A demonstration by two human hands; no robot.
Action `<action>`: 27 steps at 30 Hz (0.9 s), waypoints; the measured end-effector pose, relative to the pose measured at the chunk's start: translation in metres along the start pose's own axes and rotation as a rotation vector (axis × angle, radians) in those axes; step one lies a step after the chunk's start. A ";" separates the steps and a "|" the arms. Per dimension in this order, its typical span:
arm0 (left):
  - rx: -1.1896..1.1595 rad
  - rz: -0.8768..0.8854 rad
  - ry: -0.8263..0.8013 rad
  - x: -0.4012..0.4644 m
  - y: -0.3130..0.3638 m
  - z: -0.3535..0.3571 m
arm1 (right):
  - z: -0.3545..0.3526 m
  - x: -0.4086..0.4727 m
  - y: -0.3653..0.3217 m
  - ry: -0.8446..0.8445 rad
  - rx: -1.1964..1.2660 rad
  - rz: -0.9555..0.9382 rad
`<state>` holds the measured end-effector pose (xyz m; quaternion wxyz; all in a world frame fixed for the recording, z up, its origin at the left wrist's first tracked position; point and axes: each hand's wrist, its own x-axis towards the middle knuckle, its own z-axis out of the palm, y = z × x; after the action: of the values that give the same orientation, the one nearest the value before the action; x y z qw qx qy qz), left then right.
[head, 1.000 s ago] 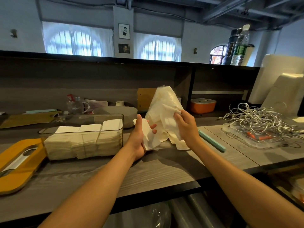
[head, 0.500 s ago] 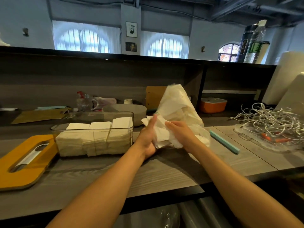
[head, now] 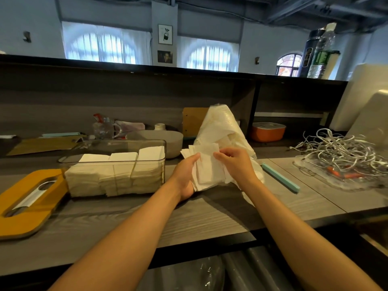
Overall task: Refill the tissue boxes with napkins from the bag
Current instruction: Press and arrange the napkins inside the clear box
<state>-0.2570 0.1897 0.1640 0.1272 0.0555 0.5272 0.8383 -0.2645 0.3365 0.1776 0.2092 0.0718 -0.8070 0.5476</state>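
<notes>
White napkins (head: 206,164) half behind right hand (head: 236,162)

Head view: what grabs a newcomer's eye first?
Centre: both hands, left and right, hold a fanned stack of white paper napkins before a crumpled translucent plastic bag. Left of them stands a clear plastic tissue box with three napkin stacks, its orange slotted lid beside it. Far right, tangled white cables.
</notes>
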 end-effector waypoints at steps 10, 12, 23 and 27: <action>-0.090 -0.056 0.023 -0.002 0.002 0.004 | -0.003 0.000 -0.006 0.101 0.192 0.051; -0.251 -0.045 0.025 -0.003 0.006 0.001 | -0.010 0.003 -0.009 0.038 0.598 0.225; -0.163 -0.050 -0.079 -0.006 0.003 0.004 | -0.002 0.001 -0.006 -0.190 0.749 0.188; -0.004 0.038 0.009 -0.002 -0.005 0.009 | 0.010 -0.004 -0.003 -0.182 0.530 0.217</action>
<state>-0.2526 0.1990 0.1631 0.1091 0.0613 0.5250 0.8419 -0.2622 0.3262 0.1751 0.0502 0.0859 -0.6543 0.7496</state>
